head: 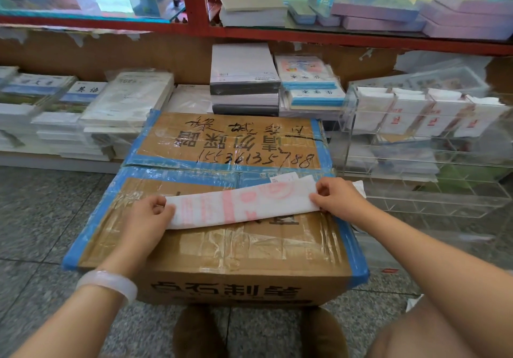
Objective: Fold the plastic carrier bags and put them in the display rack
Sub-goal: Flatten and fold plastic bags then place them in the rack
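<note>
Two hands, left hand (147,216) and right hand (337,195), each pinching a red-printed white carrier bag (241,205) atop a cardboard box (222,249) handwritten "15536135788".

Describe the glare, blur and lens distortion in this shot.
Head view: glare streaks the tape on the box; the top shelf and clear rack are soft and bowed by the wide lens; the bag and both hands, left and right, are sharp under even light.

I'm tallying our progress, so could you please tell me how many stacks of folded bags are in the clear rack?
4, side by side in the rack's top row: at and. More could be hidden past the right edge.
</note>
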A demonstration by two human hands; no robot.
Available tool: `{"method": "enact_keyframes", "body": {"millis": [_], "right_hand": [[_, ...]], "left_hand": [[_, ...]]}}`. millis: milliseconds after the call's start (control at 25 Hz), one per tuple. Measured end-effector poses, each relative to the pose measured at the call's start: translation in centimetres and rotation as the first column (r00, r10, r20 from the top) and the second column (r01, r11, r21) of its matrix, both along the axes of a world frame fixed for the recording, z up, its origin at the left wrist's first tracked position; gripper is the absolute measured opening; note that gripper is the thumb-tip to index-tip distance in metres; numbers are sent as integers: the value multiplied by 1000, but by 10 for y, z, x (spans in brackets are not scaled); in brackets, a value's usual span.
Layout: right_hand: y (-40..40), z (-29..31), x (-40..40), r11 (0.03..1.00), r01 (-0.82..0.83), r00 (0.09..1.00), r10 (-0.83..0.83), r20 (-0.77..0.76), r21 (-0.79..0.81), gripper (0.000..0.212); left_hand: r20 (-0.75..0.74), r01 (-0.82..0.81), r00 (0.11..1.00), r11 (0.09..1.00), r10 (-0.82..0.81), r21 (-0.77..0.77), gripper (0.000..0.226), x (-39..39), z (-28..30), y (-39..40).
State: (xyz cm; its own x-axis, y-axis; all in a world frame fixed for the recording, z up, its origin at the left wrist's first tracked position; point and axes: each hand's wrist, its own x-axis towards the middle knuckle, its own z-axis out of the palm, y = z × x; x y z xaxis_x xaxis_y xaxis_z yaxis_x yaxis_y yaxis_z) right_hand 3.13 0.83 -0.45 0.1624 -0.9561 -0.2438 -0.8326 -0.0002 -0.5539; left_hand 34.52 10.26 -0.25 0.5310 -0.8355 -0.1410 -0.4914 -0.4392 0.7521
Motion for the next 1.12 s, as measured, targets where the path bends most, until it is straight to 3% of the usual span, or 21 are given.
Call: {"method": "enact_keyframes", "body": {"millis": [80, 200, 320, 440, 520, 600, 720, 800, 840, 920, 1000, 1120], "right_hand": [[1, 3, 6, 1000, 23, 994, -21, -107, 12, 21], [9, 12, 23, 993, -20, 968, -10, -253, -118, 66], [28, 19, 61, 895, -305, 930, 206, -305, -325, 67], [47, 1, 97, 769, -611, 764, 510, -395, -190, 56], [48, -16, 106, 772, -633, 721, 555, -415, -66, 55], [45, -26, 108, 799, -601, 734, 542, -409, -20, 57], [46, -28, 109, 806, -591, 751, 536, -386, -33, 85], [48, -28, 109, 807, -589, 755, 535, -380, -33, 92], [48, -28, 109, 813, -581, 761, 529, -375, -33, 91], [48, -30, 110, 820, -572, 766, 520, -377, -32, 88], [48, -33, 110, 825, -563, 770, 507, -387, -40, 88], [45, -33, 97, 824, -566, 749, 515, -417, 2, 95]], "left_hand": [[17, -8, 1000, 1000, 8, 6, 21, -4, -2, 0], [18, -6, 1000, 1000, 6, 6, 25, -2, -5, -3], [33, 0, 999, 1000, -1, 16, 26, 0, -8, -5], [59, 19, 998, 1000, -20, 14, 26, 1, -11, -6], [71, 29, 997, 999, -30, 17, 26, 2, -11, -5], [105, 34, 994, 999, -36, 18, 27, 3, -8, -3], [425, 85, 903, 996, -59, -42, 37, -2, -3, -2], [628, 356, 747, 929, -217, -103, 39, -23, -9, -5], [689, 508, 644, 859, -332, -61, 40, -38, -14, -7], [701, 647, 461, 747, -544, 154, 70, -59, -22, -11], [620, 554, 490, 768, -612, 321, 87, -56, -33, -16], [581, 368, 589, 826, -562, 426, 60, -34, -40, -15]]}}
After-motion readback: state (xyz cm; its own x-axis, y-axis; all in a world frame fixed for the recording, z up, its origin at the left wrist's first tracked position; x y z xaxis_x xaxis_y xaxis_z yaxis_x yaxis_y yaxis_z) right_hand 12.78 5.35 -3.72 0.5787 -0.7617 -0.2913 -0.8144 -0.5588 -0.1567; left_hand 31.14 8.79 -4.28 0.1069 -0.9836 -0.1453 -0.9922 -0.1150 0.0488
